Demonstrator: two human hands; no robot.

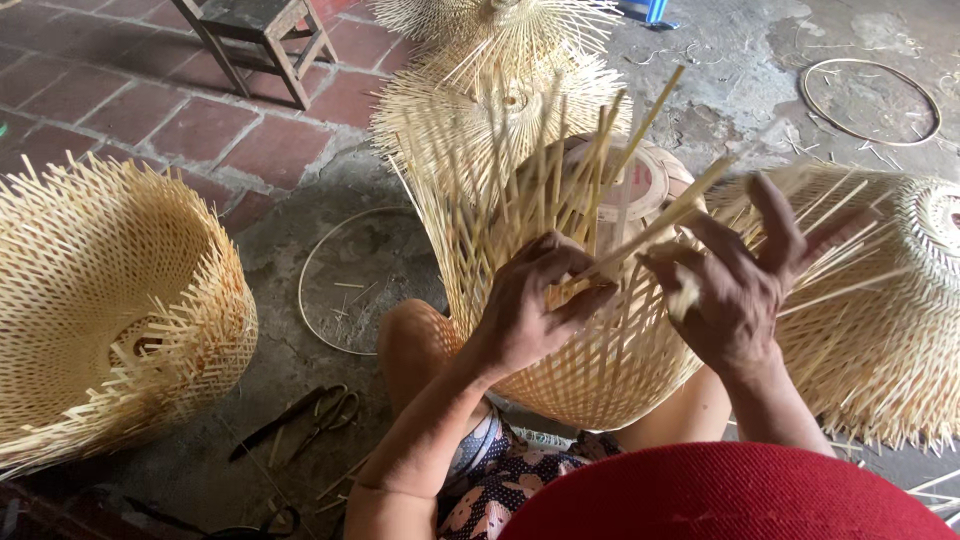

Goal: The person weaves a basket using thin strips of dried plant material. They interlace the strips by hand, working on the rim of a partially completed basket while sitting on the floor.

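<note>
- A red hat brim (720, 495) fills the bottom edge of the view and hides the person's lap behind it; a strip of floral cloth (495, 480) shows beside it.
- The left hand (535, 305) comes up from a bent forearm, knuckles toward the camera, fingers curled and pinching a bamboo strip (640, 232) against the weave.
- The right hand (740, 285) is raised at a steep wrist, fingers spread and half open, fingertips resting among loose strips; whether it grips one cannot be told.
- The half-woven bamboo basket (590, 350) sits between the knees, open end up, unwoven strips fanning upward. A round mould (640, 180) inside it is mostly hidden by the weave.
- Scissors (310, 415) lie on the floor (300, 350) just left of the knee, blades hard to make out.
- A thin bamboo hoop (345, 280) lies on the floor beyond them, partly cut off by the knee.
- A finished woven shade (110, 300) lies on its side at the left edge, cropped; another (880, 310) lies at the right edge.
- Farther shades (480, 90) stack behind the basket; a wooden stool (260, 35) and a second hoop (870, 100) sit near the top edge.
</note>
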